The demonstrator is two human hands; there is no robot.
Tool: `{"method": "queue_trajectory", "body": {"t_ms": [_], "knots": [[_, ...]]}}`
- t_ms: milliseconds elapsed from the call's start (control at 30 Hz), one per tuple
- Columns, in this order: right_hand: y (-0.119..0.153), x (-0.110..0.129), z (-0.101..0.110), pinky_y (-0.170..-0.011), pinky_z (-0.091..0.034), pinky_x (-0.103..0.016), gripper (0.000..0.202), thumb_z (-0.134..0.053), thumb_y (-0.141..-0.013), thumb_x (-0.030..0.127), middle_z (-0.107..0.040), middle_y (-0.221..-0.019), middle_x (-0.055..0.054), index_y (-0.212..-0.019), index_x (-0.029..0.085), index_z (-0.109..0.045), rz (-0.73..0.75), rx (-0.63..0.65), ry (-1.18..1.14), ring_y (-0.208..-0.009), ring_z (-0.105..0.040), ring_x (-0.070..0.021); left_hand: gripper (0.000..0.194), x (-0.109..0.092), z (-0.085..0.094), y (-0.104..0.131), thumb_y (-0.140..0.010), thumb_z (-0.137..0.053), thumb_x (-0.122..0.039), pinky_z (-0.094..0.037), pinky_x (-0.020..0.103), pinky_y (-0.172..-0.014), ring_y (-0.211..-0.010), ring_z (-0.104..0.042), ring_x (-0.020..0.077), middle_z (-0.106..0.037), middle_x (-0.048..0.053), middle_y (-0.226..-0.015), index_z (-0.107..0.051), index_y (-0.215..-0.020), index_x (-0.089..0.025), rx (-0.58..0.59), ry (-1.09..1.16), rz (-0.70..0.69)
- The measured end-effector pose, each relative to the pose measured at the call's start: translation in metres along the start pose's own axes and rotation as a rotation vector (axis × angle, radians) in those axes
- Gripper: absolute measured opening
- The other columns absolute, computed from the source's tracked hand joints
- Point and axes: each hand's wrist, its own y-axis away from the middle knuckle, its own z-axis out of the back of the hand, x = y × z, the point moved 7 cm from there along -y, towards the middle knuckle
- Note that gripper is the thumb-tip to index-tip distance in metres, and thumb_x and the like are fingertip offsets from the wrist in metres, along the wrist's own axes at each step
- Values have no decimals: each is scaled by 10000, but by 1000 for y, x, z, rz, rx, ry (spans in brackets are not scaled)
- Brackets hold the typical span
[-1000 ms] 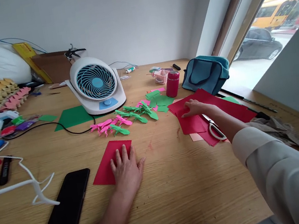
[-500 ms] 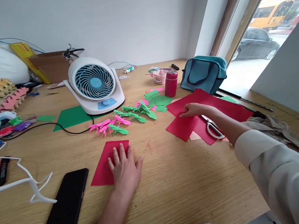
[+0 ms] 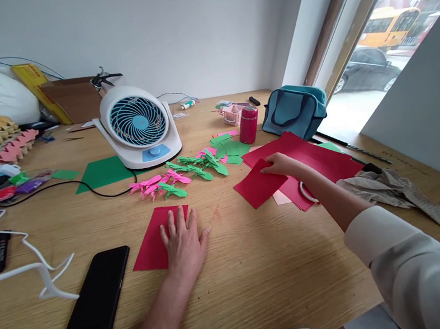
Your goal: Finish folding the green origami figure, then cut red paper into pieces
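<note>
My left hand lies with its fingers spread on a red paper sheet on the table. To the right, my right hand pinches the top edge of a smaller red paper piece. Under and behind that hand are larger red sheets. White-handled scissors lie there, partly hidden by the red piece and my arm. Pink folded paper figures and green folded ones sit in the middle, beyond both hands.
A white fan stands at the back, with a red bottle and a blue bag to its right. A black phone lies at the front left, near white cables. Grey cloth lies at the right.
My right hand has moved slightly left with the smaller red piece, which now covers more of the scissors. My left hand stays on its sheet. The view has shifted a little.
</note>
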Motion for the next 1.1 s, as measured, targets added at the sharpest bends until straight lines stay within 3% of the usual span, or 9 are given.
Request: {"method": "queue_trajectory", "body": {"t_ms": [133, 200, 300, 433, 533, 633, 933, 1100], "knots": [[36, 30, -10, -583, -542, -318, 378, -663, -788, 543, -739, -778, -48, -890, 185, -733, 79, 27, -279, -720, -687, -233, 537, -4, 8, -2, -938, -471, -362, -295, 552, -1145, -1427, -320, 358, -438, 216, -1488, -471, -1402, -92, -108, 325, -76], [54, 44, -22, -633, -576, -352, 379, -726, -752, 532, -759, -833, -67, -913, 189, -751, 95, 69, -541, -754, -706, -255, 542, -4, 9, -3, -930, -478, -381, -400, 471, -1092, -1374, -417, 303, -486, 210, -1439, -446, -1398, -109, -126, 594, -86], [76, 57, -48, -656, -592, -356, 356, -812, -670, 507, -770, -838, -55, -843, 201, -761, 66, 147, -834, -744, -714, -252, 560, -4, 3, -5, -890, -530, -449, -529, 374, -915, -1206, -575, 250, -573, 186, -1320, -446, -1354, -147, -32, 1047, -8], [96, 62, -80, -653, -593, -348, 373, -809, -672, 518, -771, -860, -39, -874, 208, -759, 82, 198, -902, -735, -719, -241, 424, -9, -9, -2, -777, -670, -500, -538, 304, -794, -902, -656, 194, -680, 72, -947, -600, -1007, -151, 119, 1419, 166], [104, 60, -96, -652, -589, -351, 363, -787, -690, 543, -762, -827, -31, -855, 221, -753, 82, 227, -922, -751, -718, -249, 375, -8, -16, 2, -721, -730, -487, -489, 227, -611, -700, -604, 140, -655, 10, -777, -625, -856, -154, 142, 1483, 287], [107, 51, -104, -582, -557, -323, 361, -780, -683, 567, -746, -761, -29, -771, 220, -737, 13, 173, -924, -680, -692, -227, 370, -6, -21, 4, -712, -740, -491, -379, 189, -473, -551, -502, 95, -608, -23, -674, -634, -804, -149, 150, 1469, 335], [112, 45, -101, -583, -468, -258, 402, -665, -795, 610, -665, -675, 14, -688, 222, -657, 37, 152, -1039, -604, -572, -140, 350, 8, -28, 6, -746, -721, -500, -416, 197, -475, -520, -486, 88, -581, -42, -633, -636, -780, -162, 59, 1396, 396], [111, 39, -107, -612, -472, -263, 418, -625, -820, 627, -678, -710, -2, -730, 221, -668, -11, 198, -1074, -653, -596, -159, 328, 9, -25, 7, -799, -684, -474, -427, 200, -475, -504, -477, 88, -563, -42, -590, -616, -727, -162, 54, 1309, 367]]}}
